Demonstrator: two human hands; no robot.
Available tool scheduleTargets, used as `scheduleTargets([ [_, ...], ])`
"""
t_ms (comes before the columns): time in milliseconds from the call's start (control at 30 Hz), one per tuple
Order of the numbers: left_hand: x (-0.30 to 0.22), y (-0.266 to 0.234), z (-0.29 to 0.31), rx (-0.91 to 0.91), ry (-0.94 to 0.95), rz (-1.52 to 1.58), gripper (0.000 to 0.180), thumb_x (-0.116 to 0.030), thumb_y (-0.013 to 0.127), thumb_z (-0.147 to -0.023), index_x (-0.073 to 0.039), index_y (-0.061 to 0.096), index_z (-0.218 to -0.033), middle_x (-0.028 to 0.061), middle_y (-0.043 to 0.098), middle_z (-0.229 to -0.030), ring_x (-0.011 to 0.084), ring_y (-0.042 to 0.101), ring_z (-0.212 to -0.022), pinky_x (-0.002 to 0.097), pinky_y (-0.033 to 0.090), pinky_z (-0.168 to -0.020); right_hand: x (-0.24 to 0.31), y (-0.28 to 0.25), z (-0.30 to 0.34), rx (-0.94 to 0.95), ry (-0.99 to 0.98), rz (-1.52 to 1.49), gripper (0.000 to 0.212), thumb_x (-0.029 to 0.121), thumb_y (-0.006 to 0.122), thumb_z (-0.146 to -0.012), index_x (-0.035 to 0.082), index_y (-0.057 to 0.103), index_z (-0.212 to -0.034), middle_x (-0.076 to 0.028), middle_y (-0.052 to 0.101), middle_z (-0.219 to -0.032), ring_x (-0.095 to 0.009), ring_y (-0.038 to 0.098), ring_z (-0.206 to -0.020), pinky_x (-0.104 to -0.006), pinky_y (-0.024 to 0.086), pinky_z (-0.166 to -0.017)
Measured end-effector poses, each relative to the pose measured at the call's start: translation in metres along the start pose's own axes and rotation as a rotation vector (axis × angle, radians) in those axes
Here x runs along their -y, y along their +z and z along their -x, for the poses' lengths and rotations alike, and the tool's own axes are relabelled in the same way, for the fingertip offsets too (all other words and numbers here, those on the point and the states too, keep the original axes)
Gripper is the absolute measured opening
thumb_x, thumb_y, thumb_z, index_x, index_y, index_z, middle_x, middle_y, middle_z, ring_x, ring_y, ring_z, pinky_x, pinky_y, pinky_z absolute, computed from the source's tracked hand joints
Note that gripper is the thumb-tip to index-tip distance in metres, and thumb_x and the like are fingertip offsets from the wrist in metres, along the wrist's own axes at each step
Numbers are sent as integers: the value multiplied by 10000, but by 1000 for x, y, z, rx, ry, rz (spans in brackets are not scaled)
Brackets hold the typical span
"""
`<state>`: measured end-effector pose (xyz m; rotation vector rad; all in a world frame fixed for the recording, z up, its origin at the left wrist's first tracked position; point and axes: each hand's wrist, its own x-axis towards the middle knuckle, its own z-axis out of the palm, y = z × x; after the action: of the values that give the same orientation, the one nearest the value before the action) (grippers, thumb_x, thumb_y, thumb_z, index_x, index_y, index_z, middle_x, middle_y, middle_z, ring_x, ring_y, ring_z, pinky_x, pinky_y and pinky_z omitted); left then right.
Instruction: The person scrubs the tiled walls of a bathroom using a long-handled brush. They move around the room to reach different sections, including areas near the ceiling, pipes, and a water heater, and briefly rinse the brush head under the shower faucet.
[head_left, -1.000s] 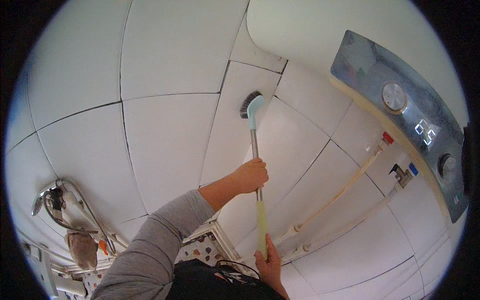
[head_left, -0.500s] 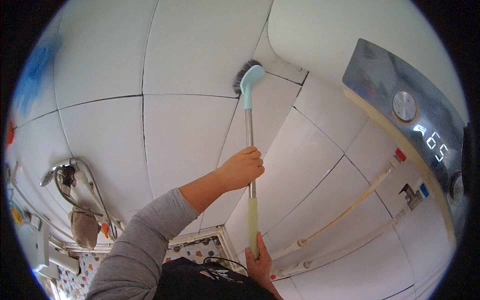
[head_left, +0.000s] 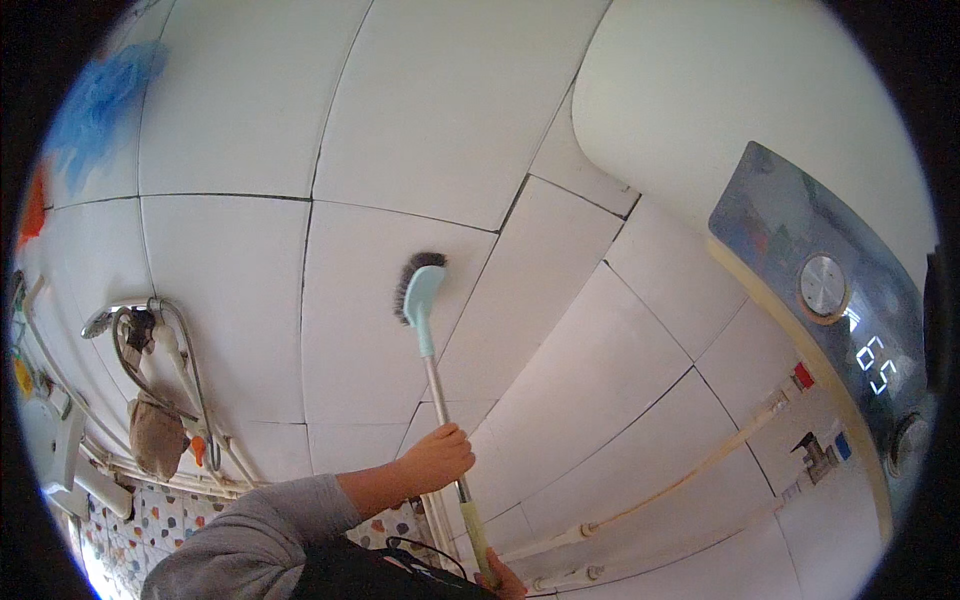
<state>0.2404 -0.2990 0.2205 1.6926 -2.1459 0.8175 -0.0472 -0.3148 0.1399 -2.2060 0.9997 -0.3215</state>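
Observation:
A long-handled scrub brush (head_left: 425,295) has a pale blue head, dark bristles, a metal shaft and a light green grip. Its bristles are at the white wall tiles (head_left: 380,360), below a dark grout line; whether they press on the tile I cannot tell. My left hand (head_left: 438,462), its arm in a grey sleeve, is wrapped round the metal shaft. Lower down, my right hand (head_left: 503,578) holds the green grip near its end, partly cut off by the lower edge of the view.
At upper right hangs a white water heater (head_left: 690,90) with a grey control panel (head_left: 815,240). Below it run pipes (head_left: 690,460) and a valve (head_left: 817,458). A shower head with hose (head_left: 185,340), a brown cloth-like bundle (head_left: 157,438) and a blue mesh sponge (head_left: 105,105) are at left.
The brush has come down and to the left across the tiles, its head now leaning left. Both hands have moved lower with it, and the view has shifted slightly.

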Motion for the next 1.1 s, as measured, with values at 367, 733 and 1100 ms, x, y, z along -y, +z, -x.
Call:
scheduleTargets([
  [367, 20, -10, -18, -30, 32, -43, 103, -187, 601, -685, -106, 553, -727, 27, 530, -742, 195, 518, -828, 336, 394, -825, -28, 18, -11, 109, -7, 262, 508, 249, 585, -874, 93, 421, -1328, -221, 595, -807, -407, 609, -787, -468, 468, -700],
  [733, 73, -68, -92, -279, 91, -23, 95, -145, 638, -699, -103, 553, -692, 21, 516, -729, 217, 507, -832, 351, 406, -843, 77, -52, -37, -307, -393, 76, 479, 169, 556, -895, 23, 456, -1340, -225, 599, -1082, -376, 582, -908, -431, 479, -776],
  [1100, 145, -192, -165, -449, 152, -183, 129, -111, 679, -640, -105, 551, -642, 36, 506, -671, 235, 513, -768, 353, 413, -815, 179, -126, -88, -606, -836, 52, 475, 135, 570, -872, 29, 471, -1325, -235, 592, -1042, -400, 574, -911, -431, 477, -789],
])
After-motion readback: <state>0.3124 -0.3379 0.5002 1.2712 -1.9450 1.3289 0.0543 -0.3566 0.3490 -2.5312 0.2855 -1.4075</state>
